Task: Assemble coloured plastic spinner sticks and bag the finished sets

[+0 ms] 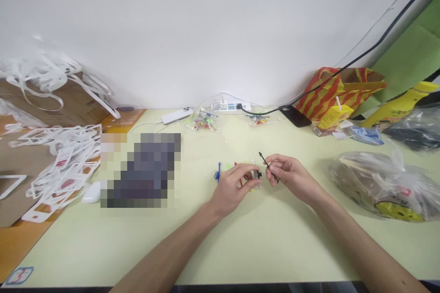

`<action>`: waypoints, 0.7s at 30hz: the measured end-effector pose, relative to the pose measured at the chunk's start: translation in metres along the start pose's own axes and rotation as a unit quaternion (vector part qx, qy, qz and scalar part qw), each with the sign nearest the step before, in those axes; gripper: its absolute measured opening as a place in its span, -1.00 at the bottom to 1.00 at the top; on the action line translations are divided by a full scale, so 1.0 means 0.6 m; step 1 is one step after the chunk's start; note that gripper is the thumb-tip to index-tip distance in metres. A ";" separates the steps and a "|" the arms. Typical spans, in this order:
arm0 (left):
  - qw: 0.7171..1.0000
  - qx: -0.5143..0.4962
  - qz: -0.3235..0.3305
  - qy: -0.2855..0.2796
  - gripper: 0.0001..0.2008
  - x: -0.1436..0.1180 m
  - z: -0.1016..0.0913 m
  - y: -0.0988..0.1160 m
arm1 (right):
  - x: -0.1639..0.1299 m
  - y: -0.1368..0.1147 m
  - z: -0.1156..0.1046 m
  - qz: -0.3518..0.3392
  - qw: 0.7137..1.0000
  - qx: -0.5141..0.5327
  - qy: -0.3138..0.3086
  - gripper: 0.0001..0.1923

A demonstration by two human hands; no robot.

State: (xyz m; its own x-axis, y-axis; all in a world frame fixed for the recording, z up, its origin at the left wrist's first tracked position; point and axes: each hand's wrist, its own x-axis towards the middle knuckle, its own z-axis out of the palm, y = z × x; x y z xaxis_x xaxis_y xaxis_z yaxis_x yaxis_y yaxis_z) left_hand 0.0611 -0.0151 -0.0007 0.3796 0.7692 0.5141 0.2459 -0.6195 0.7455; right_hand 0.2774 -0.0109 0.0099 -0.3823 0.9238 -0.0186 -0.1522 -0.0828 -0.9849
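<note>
Item one, from my remote seat: white plastic frames heaped far left. Left hand, fingers curled over coloured ties on the table (exact grip unclear). Right hand pinches a black tie, tip upward. Plastic bag lies right.

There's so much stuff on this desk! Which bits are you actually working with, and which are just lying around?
In use:
- black cable tie, pinched in the right hand
- coloured cable ties under the left hand

Lying about:
- power strip
- bags of coloured ties
- white mouse
- white plastic frames
- striped bag
- black phone
</note>
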 end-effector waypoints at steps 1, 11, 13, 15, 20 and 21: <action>1.000 -0.002 -0.004 0.000 -0.77 0.000 0.000 0.000 | -0.001 0.001 0.004 0.004 0.999 0.031 -0.011 -0.76; 1.000 -0.017 -0.004 0.025 -0.82 0.002 0.002 0.013 | -0.007 0.011 0.030 0.056 0.988 0.129 -0.068 -0.79; 0.999 -0.023 -0.006 0.030 -0.83 0.001 0.001 0.014 | -0.008 0.009 0.034 0.054 0.988 0.124 -0.070 -0.79; 0.999 -0.027 -0.008 0.036 -0.85 0.001 0.001 0.014 | -0.009 0.007 0.038 0.055 0.989 0.116 -0.073 -0.78; 0.998 -0.039 0.002 0.045 -0.87 -0.001 0.003 0.019 | -0.014 0.006 0.037 0.081 0.985 0.120 -0.095 -0.74; 0.998 -0.044 0.006 0.045 -0.87 -0.002 0.003 0.020 | -0.014 0.006 0.036 0.089 0.983 0.127 -0.103 -0.74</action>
State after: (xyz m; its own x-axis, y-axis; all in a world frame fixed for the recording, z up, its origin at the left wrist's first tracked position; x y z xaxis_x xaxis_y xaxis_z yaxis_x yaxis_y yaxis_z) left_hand 0.0655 -0.0237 0.0070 0.2985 0.7752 0.5567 0.1615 -0.6159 0.7711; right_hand 0.2602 -0.0273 0.0100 -0.5964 0.7929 -0.1247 -0.2784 -0.3500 -0.8944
